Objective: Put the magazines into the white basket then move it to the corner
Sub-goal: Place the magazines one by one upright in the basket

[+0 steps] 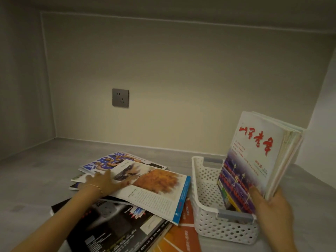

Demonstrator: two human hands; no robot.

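head view: your right hand (272,206) at lower right is clamped on a bundle of magazines (261,157), held upright with its lower end inside the white basket (207,190). your left hand (101,182), left of centre, lies flat with fingers spread on an open magazine (154,190) atop the loose pile (116,224) just beside the basket, gripping nothing. a grey wall socket (120,97) sits on the back wall, above the pile.
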